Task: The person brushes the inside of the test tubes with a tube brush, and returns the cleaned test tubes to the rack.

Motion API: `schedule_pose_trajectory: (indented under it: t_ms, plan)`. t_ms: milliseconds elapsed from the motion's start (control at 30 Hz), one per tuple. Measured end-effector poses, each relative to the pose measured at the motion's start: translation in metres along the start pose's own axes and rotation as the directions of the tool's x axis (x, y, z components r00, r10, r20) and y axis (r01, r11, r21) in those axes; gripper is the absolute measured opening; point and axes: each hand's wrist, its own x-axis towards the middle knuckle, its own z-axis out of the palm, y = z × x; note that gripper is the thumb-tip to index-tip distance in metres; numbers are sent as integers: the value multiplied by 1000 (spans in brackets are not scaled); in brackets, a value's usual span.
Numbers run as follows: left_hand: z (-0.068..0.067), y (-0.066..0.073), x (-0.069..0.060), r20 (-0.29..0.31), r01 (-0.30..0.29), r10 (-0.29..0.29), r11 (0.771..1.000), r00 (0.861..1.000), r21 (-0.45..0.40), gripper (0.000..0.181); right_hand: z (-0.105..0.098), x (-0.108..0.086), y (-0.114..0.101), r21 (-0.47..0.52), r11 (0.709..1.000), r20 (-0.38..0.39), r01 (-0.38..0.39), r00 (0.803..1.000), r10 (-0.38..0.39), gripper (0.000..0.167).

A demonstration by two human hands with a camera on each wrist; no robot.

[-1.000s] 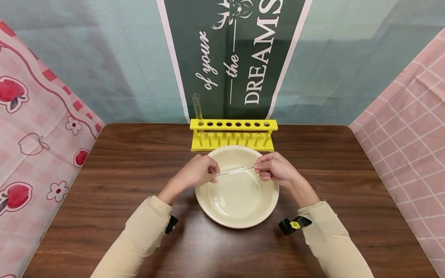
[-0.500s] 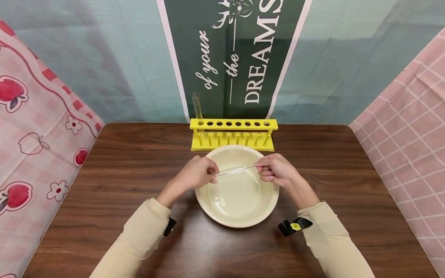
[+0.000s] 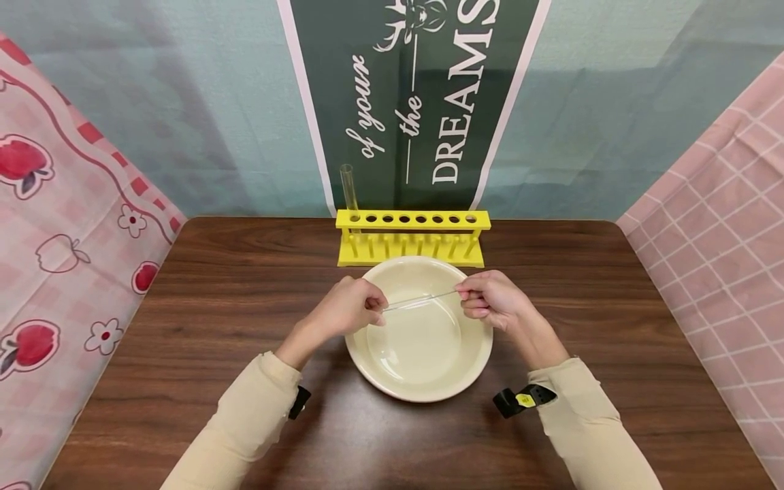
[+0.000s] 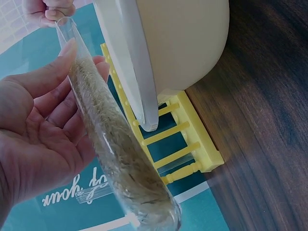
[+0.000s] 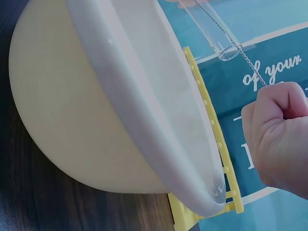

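Note:
My left hand [image 3: 352,306] holds a clear glass test tube [image 4: 67,31] over the cream basin [image 3: 422,393], its mouth towards my right hand [image 3: 493,299]. Inside the tube, the pale bristles of a test tube brush [image 4: 127,159] fill much of the length in the left wrist view. The brush's twisted wire handle [image 5: 250,63] comes out of the tube mouth. My right fingers pinch this wire, a little apart from the glass. The bristles lie outside the right wrist view.
Behind the basin stands a yellow test tube rack [image 3: 413,219]. Another clear test tube [image 3: 348,185] stands upright in its leftmost hole. Everything rests on a dark wooden table [image 3: 245,265], with patterned cloths at the back and sides.
My right hand has drawn slightly to the right, and more of the brush's wire shows between it and the tube mouth. The left hand has hardly moved.

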Motion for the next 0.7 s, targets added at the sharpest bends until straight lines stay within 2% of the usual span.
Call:
schedule_pose_trajectory:
  t_ms: [433, 533, 700]
  plan:
    - [-1, 1, -1, 2, 9, -9, 1000, 1000, -3, 12, -9, -3, -2, 42, 999, 14, 22, 1000, -23, 41]
    - [-1, -1, -3, -1, 13, -13, 1000, 1000, -2, 12, -14, -5, -3, 55, 998, 34, 20, 999, -21, 41]
    - [-4, -11, -10, -5, 50, -50, 999, 999, 12, 15, -31, -14, -9, 70, 997, 50, 34, 998, -37, 43]
